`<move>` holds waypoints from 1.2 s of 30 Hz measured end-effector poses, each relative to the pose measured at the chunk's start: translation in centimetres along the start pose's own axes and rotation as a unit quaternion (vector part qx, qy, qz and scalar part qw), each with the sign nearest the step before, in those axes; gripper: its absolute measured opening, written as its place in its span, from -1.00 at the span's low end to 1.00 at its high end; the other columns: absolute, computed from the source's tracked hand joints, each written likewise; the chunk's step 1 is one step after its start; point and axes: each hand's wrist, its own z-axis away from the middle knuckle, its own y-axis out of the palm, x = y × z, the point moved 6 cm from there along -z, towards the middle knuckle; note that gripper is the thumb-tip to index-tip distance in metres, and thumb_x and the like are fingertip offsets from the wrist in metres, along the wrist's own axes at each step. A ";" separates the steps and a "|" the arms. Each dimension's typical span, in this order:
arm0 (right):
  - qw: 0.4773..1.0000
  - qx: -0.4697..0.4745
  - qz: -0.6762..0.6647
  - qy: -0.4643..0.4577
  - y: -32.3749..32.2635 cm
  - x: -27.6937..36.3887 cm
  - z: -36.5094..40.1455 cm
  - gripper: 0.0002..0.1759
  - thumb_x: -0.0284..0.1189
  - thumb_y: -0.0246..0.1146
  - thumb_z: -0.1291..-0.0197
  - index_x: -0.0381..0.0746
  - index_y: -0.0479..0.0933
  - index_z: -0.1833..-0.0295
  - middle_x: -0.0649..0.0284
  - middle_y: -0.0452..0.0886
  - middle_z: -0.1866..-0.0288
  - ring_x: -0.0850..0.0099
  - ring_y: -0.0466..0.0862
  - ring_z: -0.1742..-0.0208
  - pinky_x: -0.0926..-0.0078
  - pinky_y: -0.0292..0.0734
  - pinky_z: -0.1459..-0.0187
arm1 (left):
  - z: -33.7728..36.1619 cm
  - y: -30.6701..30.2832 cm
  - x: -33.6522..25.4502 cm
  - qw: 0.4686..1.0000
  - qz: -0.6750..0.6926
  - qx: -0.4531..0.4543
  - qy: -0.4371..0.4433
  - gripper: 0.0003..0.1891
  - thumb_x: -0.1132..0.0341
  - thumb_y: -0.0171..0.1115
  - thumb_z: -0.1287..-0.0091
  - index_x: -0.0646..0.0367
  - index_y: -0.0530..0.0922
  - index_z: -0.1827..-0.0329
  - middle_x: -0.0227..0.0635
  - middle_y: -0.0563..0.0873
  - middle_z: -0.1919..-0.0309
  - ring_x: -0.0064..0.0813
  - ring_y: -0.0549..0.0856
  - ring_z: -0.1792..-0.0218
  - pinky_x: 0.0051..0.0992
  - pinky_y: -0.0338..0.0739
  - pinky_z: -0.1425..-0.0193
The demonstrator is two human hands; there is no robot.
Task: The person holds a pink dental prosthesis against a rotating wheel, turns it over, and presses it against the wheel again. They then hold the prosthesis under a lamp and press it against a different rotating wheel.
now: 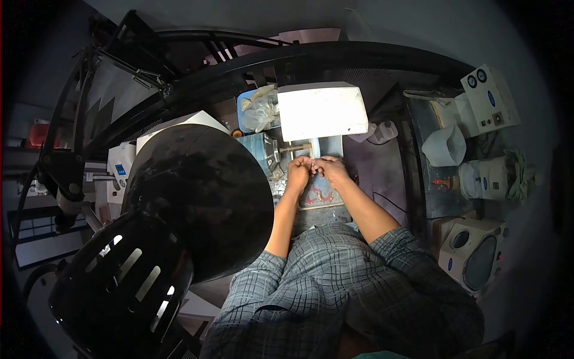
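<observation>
Hands, left [298,172] and right [330,170], meet beside one spindle [294,147]

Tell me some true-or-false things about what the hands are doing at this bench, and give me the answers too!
1. The left hand and right hand meet close together just below the metal spindle. True.
2. The right hand is lifting the white jug. False: the jug stands far off to the right, and no hand touches it.
3. The person wears a checked shirt. True.
4. The big black lamp shade is on the person's right. False: it is on their left.
5. A crumpled plastic bag lies in a blue tray beyond the hands. True.
</observation>
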 end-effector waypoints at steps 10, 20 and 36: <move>0.998 -0.026 -0.048 0.026 -1.0 -1.1 -1.0 -0.90 -0.59 0.26 -0.02 -0.33 0.48 0.32 0.27 0.54 0.50 0.60 0.46 0.59 0.66 0.33 0.64 | -0.8 0.2 0.6 0.983 -0.137 -0.091 0.085 -0.84 0.51 0.00 -0.22 0.29 0.51 0.51 -0.38 0.59 0.60 -0.66 0.49 0.58 -0.61 0.35 0.50; 0.999 -0.022 -0.041 0.028 -1.1 -1.0 -0.6 -0.96 -0.58 0.22 -0.05 -0.35 0.52 0.37 0.31 0.51 0.55 0.59 0.43 0.60 0.70 0.28 0.63 | -0.9 0.4 0.9 0.995 -0.075 -0.055 0.030 -0.83 0.51 -0.01 -0.23 0.29 0.50 0.52 -0.39 0.56 0.61 -0.64 0.46 0.61 -0.62 0.33 0.51; 0.947 -0.101 0.282 -0.117 -2.2 -0.2 -0.8 -0.88 -0.51 0.28 0.05 -0.33 0.52 0.39 0.23 0.57 0.56 0.42 0.57 0.53 0.50 0.47 0.47 | -0.2 -1.5 3.3 0.931 -0.353 -0.085 -0.040 -0.82 0.40 0.09 0.03 0.35 0.58 0.48 -0.06 0.65 0.54 -0.27 0.65 0.49 -0.41 0.48 0.35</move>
